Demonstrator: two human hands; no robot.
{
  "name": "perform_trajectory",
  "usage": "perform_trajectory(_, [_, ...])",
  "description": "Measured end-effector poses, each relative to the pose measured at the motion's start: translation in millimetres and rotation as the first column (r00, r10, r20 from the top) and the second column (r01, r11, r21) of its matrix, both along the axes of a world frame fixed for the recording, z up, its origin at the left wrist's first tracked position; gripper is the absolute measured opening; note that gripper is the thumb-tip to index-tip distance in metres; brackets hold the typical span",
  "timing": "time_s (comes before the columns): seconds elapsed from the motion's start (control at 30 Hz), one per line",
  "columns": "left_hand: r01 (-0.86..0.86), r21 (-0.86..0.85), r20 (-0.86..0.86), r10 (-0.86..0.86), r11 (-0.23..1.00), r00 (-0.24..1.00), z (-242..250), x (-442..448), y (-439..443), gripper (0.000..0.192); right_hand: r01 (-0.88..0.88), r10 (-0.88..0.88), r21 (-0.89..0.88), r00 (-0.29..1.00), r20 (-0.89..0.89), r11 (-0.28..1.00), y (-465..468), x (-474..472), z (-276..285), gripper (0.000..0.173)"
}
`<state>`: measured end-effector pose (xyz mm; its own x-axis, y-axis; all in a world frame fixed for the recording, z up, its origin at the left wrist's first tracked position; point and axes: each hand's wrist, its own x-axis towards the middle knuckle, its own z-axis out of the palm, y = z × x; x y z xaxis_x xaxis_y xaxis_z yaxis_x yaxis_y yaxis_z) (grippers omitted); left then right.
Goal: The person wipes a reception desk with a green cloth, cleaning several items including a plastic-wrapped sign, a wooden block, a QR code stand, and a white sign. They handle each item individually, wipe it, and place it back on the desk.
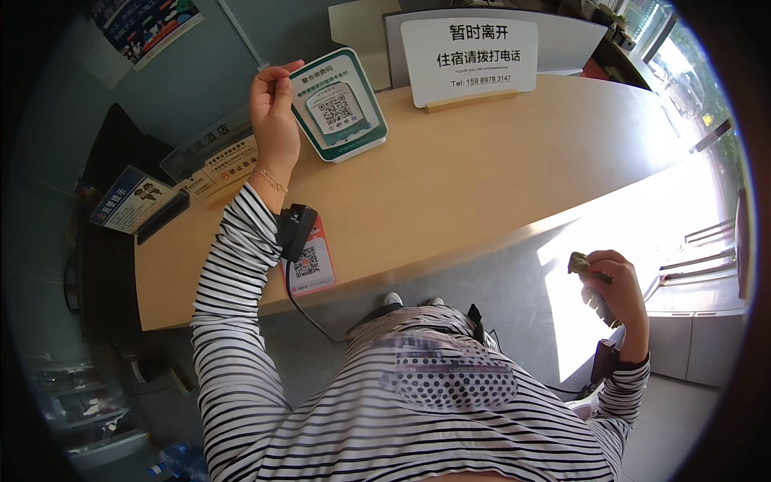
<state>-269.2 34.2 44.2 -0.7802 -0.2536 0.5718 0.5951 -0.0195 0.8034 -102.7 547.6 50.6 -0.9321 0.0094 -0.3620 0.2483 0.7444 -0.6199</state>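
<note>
My left hand (pixel 275 114) is raised over the wooden counter (pixel 470 175), its thumb and forefinger at the upper left corner of a green-framed stand with a printed code (pixel 361 129). The stand leans back, its lower edge at the counter top. Whether the fingers pinch its corner or only touch it, I cannot tell. Out to the right, past the counter's front edge, my right hand (pixel 615 286) grips a crumpled, dark greenish-brown cloth-like thing (pixel 579 262); part of it hangs below the fingers. Beneath my left wrist lies a red-edged card with a printed code (pixel 313 268).
A white sign in a wooden base (pixel 470 102) stands at the counter's far side. Several small signs, among them a blue-and-white one (pixel 135 199), stand at the left end. A chair (pixel 705 253) and a grey cabinet (pixel 692 346) are at the right. A plastic bottle (pixel 181 461) is at lower left.
</note>
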Motion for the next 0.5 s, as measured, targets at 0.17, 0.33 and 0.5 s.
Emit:
perform_trajectory(0.17, [0.082, -0.051, 0.035, -0.080, 0.995, 0.996, 2.2, -2.9, -1.7, 0.013, -0.131, 0.223, 0.249, 0.894, -0.388, 0.960, 16.1, 5.4, -9.7, 0.017])
perform_trajectory(0.33, [0.107, -0.032, 0.115, -0.103, 0.994, 0.988, 1.4, -7.3, -5.5, 0.015, 0.084, -0.060, 0.022, 0.847, -0.528, 0.996, 10.2, 2.3, -36.0, 0.016])
perform_trajectory(0.5, [0.108, -0.003, 0.118, -0.107, 0.994, 0.987, 2.2, -10.3, -11.1, 0.016, 0.122, -0.220, -0.230, 0.851, -0.477, 0.966, 4.7, 0.1, -45.6, 0.021])
